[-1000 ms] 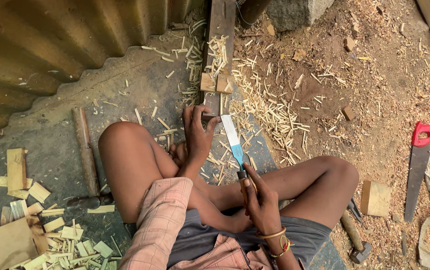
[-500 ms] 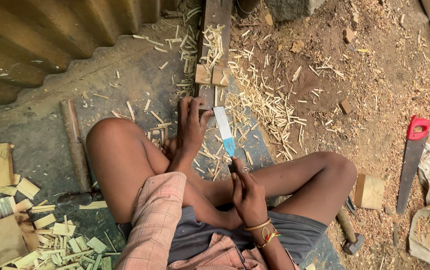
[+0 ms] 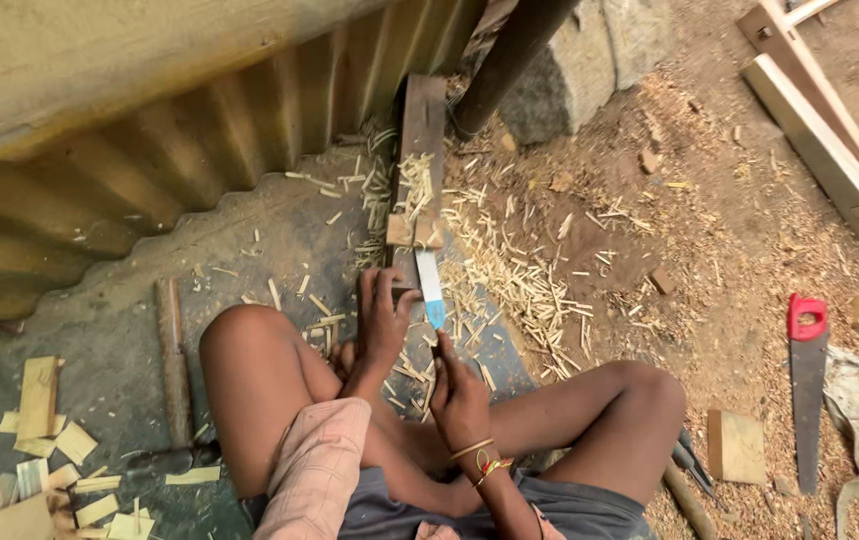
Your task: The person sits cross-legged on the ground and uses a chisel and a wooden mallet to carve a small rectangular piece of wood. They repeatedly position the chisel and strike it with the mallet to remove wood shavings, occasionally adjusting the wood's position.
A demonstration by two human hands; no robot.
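I sit cross-legged on the ground. My left hand (image 3: 382,320) presses down on a small piece of wood at the near end of a dark plank (image 3: 423,120). My right hand (image 3: 458,392), with bangles on its wrist, grips the handle of a knife (image 3: 431,285). Its pale blade with a blue patch points away from me and stands just right of my left fingers. Two small light wooden blocks (image 3: 412,232) lie on the plank just beyond the blade tip. Thin wood splinters are scattered all around.
A corrugated metal sheet (image 3: 150,150) rises at the left and back. A red-handled hand saw (image 3: 808,390) lies at the right, near a square wood block (image 3: 735,447). A wooden stick (image 3: 172,360) and flat offcuts (image 3: 50,440) lie left. A wooden frame (image 3: 820,130) sits far right.
My right hand has brought the knife forward, so the blade now stands close beside my left fingers at the plank. The view has tilted up toward the wall.
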